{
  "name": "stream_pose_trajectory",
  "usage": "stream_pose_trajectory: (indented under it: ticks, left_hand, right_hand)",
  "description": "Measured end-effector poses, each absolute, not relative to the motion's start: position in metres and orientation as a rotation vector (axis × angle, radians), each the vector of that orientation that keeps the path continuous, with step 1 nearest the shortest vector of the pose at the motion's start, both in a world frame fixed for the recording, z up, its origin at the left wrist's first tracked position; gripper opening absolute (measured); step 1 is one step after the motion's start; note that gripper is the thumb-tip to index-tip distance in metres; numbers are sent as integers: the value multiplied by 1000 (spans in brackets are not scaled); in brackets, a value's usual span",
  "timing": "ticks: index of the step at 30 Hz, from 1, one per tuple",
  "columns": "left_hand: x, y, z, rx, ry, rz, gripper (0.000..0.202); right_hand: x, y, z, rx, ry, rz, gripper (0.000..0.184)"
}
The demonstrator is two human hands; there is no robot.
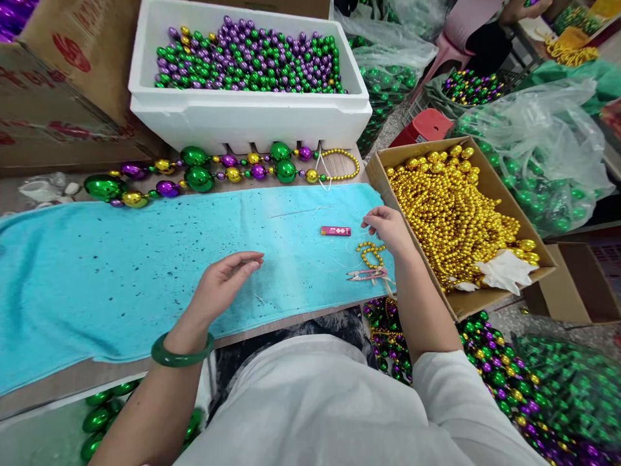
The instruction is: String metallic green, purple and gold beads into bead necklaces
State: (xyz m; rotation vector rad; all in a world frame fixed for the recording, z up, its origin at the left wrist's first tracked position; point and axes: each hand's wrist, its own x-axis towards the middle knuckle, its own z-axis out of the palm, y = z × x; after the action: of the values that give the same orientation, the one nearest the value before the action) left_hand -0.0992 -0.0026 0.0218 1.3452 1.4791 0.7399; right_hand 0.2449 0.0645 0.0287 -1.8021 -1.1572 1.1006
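Note:
My left hand [223, 285], with a green bangle [182, 350] at the wrist, is held over the turquoise towel [194, 233]. Its thumb and fingers are pinched together; what is between them, if anything, is too small to make out. At the towel's right end my right hand [387, 228] pinches what looks like a thin clear thread, which loops faintly over the cloth. Just left of that hand lies a pink lighter [336, 231]. Below it are a short gold bead strand [371, 254] and pink-handled thread snips [367, 275]. A needle [298, 212] rests farther back.
Behind the towel lies a large-bead necklace [198, 178], in front of a white foam box [247, 113] of green and purple beads. A cardboard box [502, 188] of gold beads borders the right side. Bead strands [504, 375] hang or lie at lower right.

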Motion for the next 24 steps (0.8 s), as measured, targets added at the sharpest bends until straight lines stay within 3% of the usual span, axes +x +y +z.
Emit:
stream_pose_trajectory:
  ticks: [5, 13, 20, 22, 24]
  left_hand:
    - [-96, 4, 12, 1448, 1412, 674, 46]
    - [-62, 28, 27, 1721, 1340, 657, 37]
    - [-28, 55, 33, 1964, 1338, 648, 32]
    - [-22, 66, 22, 2017, 1390, 586, 30]
    - [-16, 79, 10, 2102, 1466, 483, 31]
  right_hand:
    - [238, 67, 67, -1535, -1164, 1194, 18]
    - [213, 70, 130, -1367, -1370, 1076, 15]
    - [193, 75, 182, -1238, -1562, 913, 41]
    - [190, 77, 191, -1121, -1537, 870, 34]
    - [189, 77, 197, -994, -1509, 833, 16]
